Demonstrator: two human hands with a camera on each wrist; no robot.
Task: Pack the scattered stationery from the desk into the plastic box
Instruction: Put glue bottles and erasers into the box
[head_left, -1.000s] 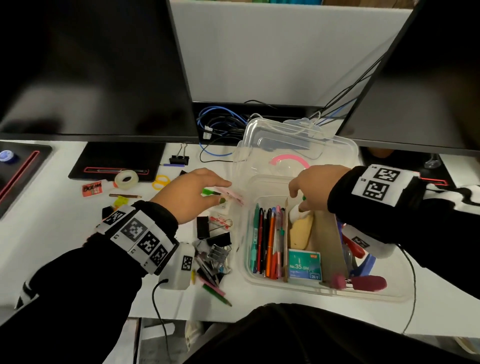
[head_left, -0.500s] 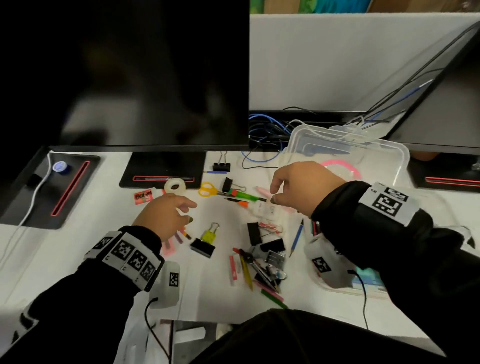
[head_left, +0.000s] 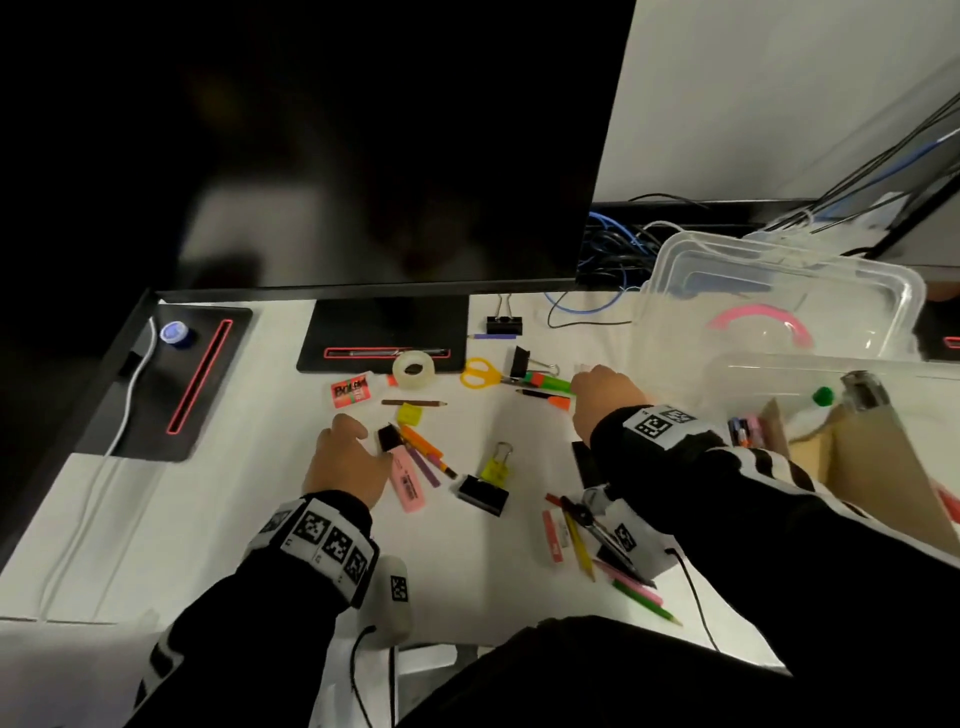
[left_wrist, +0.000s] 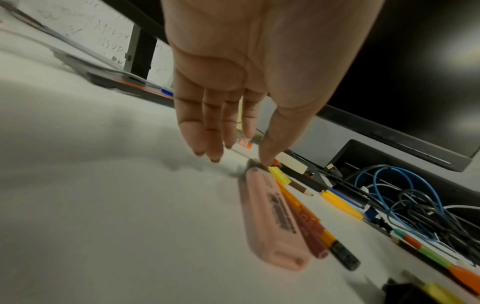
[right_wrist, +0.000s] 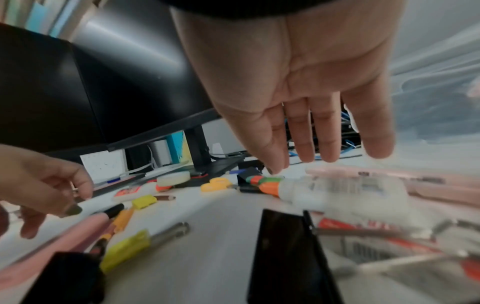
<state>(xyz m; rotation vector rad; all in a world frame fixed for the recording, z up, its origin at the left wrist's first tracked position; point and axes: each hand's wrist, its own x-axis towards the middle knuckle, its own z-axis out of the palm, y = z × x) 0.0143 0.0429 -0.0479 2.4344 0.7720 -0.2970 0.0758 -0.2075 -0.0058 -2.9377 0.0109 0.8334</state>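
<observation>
At the far left of the table (head_left: 130, 519) nothing of yours is in play. Your left hand (head_left: 345, 467) has come down over the pink highlighter (head_left: 408, 480) since half a second ago; its fingers (left_wrist: 207, 131) are straight and spread, holding nothing, the thumb tip just touching the highlighter's black cap end. The orange marker (head_left: 423, 444) and a purple one lie tight against it, so expect them to shift when you lift. Further right, the yellow-handled binder clip (head_left: 485, 486) lies untouched. Your right hand (head_left: 605, 408) has left the box side and now hangs over the white glue bottle (right_wrist: 337, 190) beside the green and orange marker (head_left: 545, 384); its fingers (right_wrist: 301, 131) are open and empty. Both hands look set for a fresh pick. The plastic box (head_left: 831, 395) sits at the far right, part-filled, its lid (head_left: 779, 296) behind it. Much stationery is still out, so the packing looks well short of done.
</observation>
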